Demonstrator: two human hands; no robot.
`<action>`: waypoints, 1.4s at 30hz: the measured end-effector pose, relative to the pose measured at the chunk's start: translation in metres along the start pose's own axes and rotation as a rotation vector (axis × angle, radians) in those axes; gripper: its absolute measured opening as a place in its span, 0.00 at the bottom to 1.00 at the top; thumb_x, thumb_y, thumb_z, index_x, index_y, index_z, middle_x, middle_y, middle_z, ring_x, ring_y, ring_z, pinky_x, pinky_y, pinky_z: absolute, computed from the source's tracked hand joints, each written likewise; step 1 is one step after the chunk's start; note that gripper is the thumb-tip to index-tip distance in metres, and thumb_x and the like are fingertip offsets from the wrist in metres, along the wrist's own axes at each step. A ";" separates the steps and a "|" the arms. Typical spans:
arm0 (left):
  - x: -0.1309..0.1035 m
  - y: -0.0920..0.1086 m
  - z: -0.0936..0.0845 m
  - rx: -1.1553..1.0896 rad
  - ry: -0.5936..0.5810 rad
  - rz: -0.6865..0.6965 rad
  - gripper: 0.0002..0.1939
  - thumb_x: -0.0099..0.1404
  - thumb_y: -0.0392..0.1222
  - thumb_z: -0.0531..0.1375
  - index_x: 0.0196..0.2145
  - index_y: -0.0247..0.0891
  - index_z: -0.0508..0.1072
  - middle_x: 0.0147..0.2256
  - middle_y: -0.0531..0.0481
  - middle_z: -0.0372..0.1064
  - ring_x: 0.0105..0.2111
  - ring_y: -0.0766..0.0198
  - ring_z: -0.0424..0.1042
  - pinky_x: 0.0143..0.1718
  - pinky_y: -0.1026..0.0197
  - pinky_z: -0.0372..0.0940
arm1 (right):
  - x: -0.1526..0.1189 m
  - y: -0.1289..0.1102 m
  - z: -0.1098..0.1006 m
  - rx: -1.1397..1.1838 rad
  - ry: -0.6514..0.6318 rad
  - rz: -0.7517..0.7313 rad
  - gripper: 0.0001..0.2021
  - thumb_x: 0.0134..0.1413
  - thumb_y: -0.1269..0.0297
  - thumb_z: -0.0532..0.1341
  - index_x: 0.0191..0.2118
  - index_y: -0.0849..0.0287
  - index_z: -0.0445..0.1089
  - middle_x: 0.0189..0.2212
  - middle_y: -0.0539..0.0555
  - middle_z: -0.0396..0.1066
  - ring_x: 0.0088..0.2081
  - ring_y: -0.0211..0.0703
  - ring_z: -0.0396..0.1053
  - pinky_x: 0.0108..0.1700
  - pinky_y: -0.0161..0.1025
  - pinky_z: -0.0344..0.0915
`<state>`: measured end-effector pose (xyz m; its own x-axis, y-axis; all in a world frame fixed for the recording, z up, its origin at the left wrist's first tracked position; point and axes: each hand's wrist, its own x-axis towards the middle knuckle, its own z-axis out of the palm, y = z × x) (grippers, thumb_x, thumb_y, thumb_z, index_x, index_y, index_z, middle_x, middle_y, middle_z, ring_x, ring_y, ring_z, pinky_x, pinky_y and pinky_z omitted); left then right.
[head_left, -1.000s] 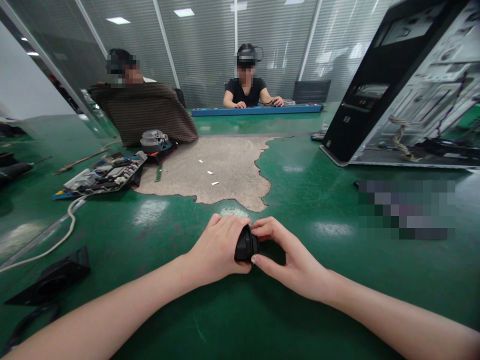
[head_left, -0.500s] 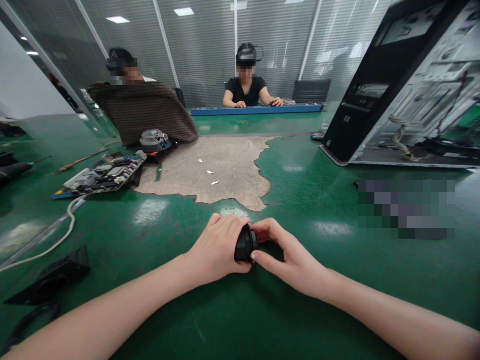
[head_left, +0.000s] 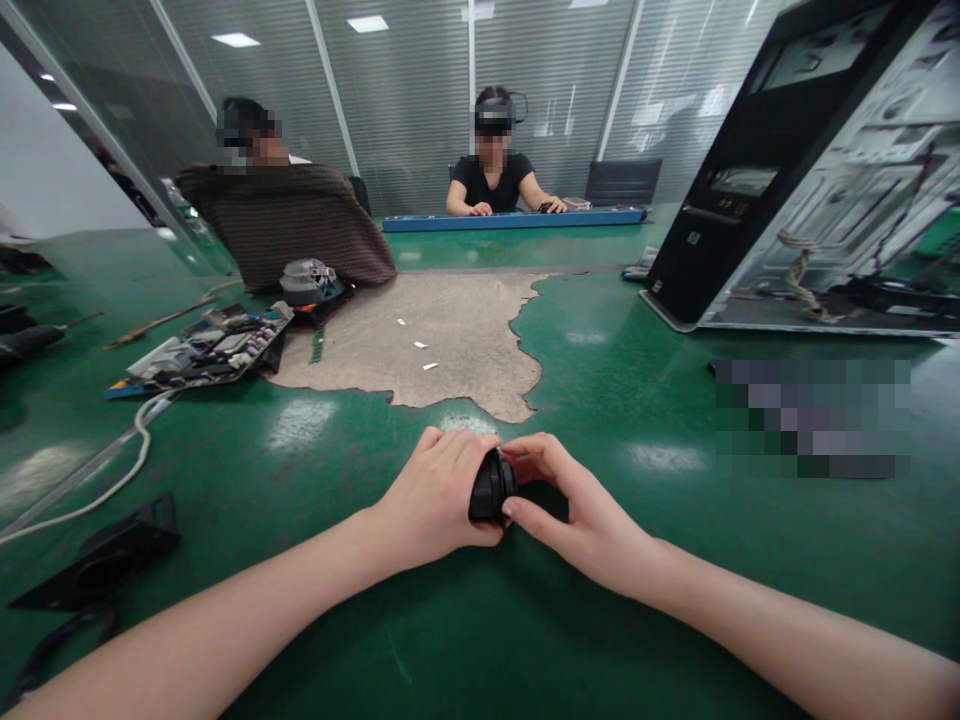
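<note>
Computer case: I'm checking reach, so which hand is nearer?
Right. The right hand is left of the computer case and closer to the camera; the left hand is farther left.

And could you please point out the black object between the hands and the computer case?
Black object (head_left: pixel 489 490), head view: its exposed side.
Computer case (head_left: pixel 774 137), head view: its black front panel.
</note>
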<state>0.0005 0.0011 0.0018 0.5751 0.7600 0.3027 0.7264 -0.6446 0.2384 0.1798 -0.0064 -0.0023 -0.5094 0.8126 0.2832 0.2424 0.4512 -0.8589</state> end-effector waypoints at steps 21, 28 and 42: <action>0.000 0.000 0.000 0.002 -0.008 -0.006 0.29 0.45 0.42 0.59 0.45 0.37 0.56 0.38 0.47 0.66 0.38 0.54 0.65 0.38 0.54 0.52 | -0.002 -0.002 -0.001 -0.020 -0.038 -0.004 0.14 0.53 0.71 0.56 0.45 0.57 0.56 0.39 0.54 0.63 0.41 0.41 0.64 0.45 0.43 0.64; 0.000 0.000 0.000 0.003 0.000 0.001 0.28 0.46 0.42 0.59 0.45 0.37 0.56 0.39 0.47 0.66 0.38 0.54 0.65 0.38 0.54 0.52 | -0.003 -0.003 -0.003 -0.126 0.033 -0.135 0.07 0.52 0.70 0.56 0.38 0.56 0.60 0.41 0.55 0.61 0.44 0.44 0.62 0.46 0.45 0.62; 0.000 0.001 -0.001 0.007 -0.021 -0.011 0.28 0.46 0.42 0.59 0.45 0.37 0.56 0.38 0.47 0.65 0.38 0.54 0.65 0.38 0.54 0.52 | -0.003 -0.004 -0.003 -0.083 -0.002 -0.078 0.12 0.50 0.72 0.57 0.42 0.57 0.59 0.40 0.55 0.62 0.43 0.44 0.62 0.46 0.45 0.63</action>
<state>0.0007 0.0008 0.0030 0.5751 0.7683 0.2810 0.7349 -0.6361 0.2352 0.1826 -0.0092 0.0022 -0.5310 0.7732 0.3468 0.2696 0.5421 -0.7959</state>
